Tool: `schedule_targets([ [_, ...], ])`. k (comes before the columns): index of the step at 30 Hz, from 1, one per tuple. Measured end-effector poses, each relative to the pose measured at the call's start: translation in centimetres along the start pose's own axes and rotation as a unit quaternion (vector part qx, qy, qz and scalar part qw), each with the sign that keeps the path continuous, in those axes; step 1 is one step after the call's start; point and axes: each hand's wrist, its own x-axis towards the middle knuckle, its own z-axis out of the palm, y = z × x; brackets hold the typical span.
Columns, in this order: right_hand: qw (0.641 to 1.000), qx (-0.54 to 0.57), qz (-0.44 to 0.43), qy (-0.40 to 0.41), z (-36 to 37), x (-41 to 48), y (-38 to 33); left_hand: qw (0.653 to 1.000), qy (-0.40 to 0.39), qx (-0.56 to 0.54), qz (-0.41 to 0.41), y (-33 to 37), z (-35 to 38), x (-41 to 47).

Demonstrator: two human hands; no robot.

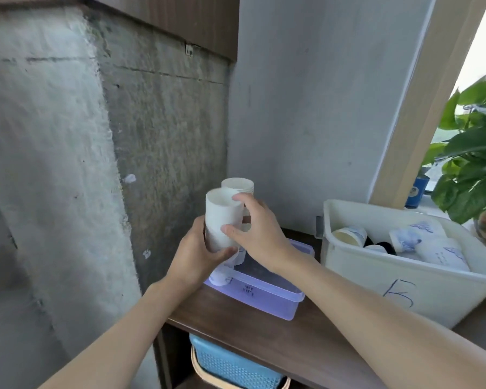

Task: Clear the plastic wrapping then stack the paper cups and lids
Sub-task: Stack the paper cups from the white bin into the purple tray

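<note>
Paper cups (223, 220), white and nested in a short stack, are held upright in the air in front of you, above the clear plastic box (267, 293). Your left hand (197, 254) wraps its fingers around the lower part of the stack. Your right hand (260, 231) pinches the top cup between thumb and fingers. A second stack (237, 186) shows just behind.

The box sits on a dark wooden shelf top (292, 346), beside a white bin (404, 284) holding printed cups (351, 235) lying on their sides. A blue basket (230, 366) stands on the level below. Rough concrete wall (68, 164) fills your left; a pale wooden post (421, 102) and a leafy plant (472, 153) are to your right.
</note>
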Motion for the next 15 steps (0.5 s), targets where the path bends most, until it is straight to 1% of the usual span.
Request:
schedule_targets([
  [3, 1.000, -0.007, 0.013, -0.007, 0.5, -0.2, 0.6, 1.000, 0.008, -0.004, -0.011, -0.4, 0.0, 0.0],
  [9, 1.000, 0.012, 0.001, -0.020, 1.0, -0.4, 0.7, 1.000, 0.009, 0.008, -0.026, -0.5, -0.3, -0.2],
  [12, 0.999, 0.001, -0.002, -0.032, 0.5, -0.8, 0.6, 0.999, 0.010, 0.025, -0.021, -0.3, -0.7, -0.6],
  [15, 1.000, -0.009, -0.003, -0.030, -0.8, -1.7, 0.2, 0.998, 0.044, 0.033, 0.001, 0.2, -1.2, -1.4],
])
